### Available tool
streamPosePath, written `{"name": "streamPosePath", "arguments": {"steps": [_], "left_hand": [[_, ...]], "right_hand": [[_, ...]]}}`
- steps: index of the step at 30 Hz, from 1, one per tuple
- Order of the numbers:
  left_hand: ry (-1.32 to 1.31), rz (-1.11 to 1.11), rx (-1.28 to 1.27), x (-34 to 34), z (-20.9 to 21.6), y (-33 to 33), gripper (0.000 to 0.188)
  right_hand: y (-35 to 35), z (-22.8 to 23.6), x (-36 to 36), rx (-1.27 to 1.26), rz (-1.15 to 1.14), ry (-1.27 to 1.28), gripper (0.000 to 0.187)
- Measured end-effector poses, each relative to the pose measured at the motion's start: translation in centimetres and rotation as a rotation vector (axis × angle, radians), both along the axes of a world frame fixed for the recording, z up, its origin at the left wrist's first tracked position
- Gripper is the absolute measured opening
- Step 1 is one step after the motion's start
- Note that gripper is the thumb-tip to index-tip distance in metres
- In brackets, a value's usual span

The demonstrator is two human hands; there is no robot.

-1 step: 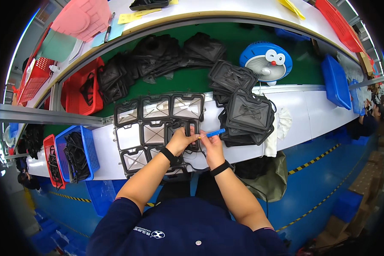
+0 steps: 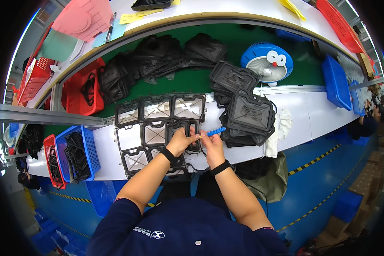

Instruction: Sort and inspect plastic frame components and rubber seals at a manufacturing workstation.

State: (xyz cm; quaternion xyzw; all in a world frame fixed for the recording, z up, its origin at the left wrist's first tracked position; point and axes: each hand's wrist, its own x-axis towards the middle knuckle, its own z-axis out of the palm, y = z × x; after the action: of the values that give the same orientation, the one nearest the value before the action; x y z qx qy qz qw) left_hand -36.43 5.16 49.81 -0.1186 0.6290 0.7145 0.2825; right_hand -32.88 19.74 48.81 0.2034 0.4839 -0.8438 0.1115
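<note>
Steady the black frame (image 2: 173, 126) under the curled left hand (image 2: 178, 142), hold unclear, and lightly guide the blue tool (image 2: 216, 132) gripped in the nearly closed right hand (image 2: 213, 148).

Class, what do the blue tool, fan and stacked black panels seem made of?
Blue tool: likely plastic, from its bright, smooth look. Fan: probably glossy plastic; blue rim shows highlights. Black panels: perhaps dull plastic, moulded-looking rims; greyish middles could be mesh.

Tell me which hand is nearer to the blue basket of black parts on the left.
Left. The left hand is to the basket's right, over the black frames; the right hand is farther right, holding a blue tool.
</note>
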Motion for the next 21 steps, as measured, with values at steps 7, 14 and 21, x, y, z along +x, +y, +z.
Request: {"name": "streamPosePath", "arguments": {"steps": [7, 14, 21], "left_hand": [[-0.033, -0.003, 0.03, -0.4, -0.5, -1.1, 0.012], [-0.021, 0.022, 0.009, -0.7, 0.3, -0.9, 0.015], [-0.018, 0.009, 0.023, -0.5, -0.4, -0.8, 0.02]], "right_hand": [[-1.0, -0.9, -1.2, 0.027, -0.032, 0.02, 0.018], [-1.6, 0.7, -1.5, -0.075, -0.054, 0.061, 0.014], [-1.8, 0.4, -1.2, 0.058, -0.101, 0.088, 0.011]]}}
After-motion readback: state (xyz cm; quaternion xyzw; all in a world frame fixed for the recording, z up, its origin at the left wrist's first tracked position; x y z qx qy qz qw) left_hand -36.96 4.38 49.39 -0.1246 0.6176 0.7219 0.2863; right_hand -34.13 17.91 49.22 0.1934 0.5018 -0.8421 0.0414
